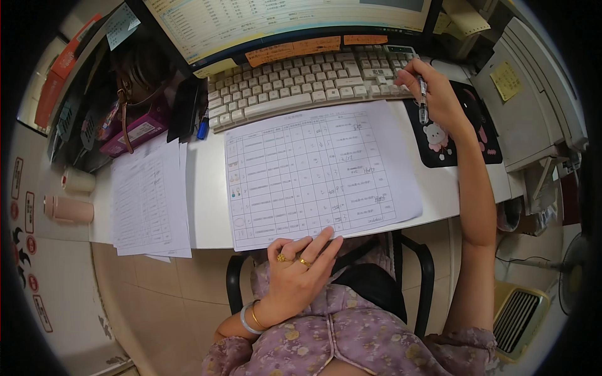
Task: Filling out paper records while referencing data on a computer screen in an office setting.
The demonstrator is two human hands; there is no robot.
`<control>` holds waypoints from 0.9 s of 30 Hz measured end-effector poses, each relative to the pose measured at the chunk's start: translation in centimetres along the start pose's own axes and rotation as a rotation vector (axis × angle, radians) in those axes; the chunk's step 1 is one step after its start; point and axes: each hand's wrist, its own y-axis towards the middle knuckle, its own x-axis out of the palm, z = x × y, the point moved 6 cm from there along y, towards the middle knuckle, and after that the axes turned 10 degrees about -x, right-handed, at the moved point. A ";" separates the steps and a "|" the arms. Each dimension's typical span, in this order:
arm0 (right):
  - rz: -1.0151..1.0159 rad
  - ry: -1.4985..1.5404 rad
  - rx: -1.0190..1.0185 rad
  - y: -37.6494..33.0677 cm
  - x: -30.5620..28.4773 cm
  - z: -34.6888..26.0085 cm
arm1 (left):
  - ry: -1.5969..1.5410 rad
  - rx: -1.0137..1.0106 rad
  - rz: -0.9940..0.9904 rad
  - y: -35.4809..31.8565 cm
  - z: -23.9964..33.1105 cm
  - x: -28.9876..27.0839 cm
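A large white printed table sheet (320,172) lies flat at the centre of the white desk (204,207), its near edge overhanging toward six o'clock. The left hand (298,269), wearing gold rings and two bangles, rests at that near edge with fingers together and extended, pressing the paper's lower margin rather than gripping it. At about one o'clock the right hand (433,94) is closed around a clear-barrelled pen (422,100), tip pointing down, hovering where the beige computer keyboard (307,78) meets the black mouse pad with a cartoon bear (454,135). Handwritten marks show in several cells in the right-hand columns, while many cells look blank, so the sheet appears partly filled in. At nine o'clock a second stack of printed sheets (149,200) lies on the desk, just beside the first; whether it bears handwriting I cannot tell.
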 end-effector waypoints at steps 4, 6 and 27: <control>-0.098 0.367 0.071 -0.3 1.3 -2.2 | -0.011 0.004 -0.015 0.2 -0.1 -0.2; -0.189 0.562 0.130 -0.9 2.9 -5.7 | 0.002 -0.008 -0.012 0.3 -0.3 -0.3; -0.367 0.519 0.202 -8.7 10.1 -10.1 | -0.015 0.006 0.024 0.1 -0.3 -0.2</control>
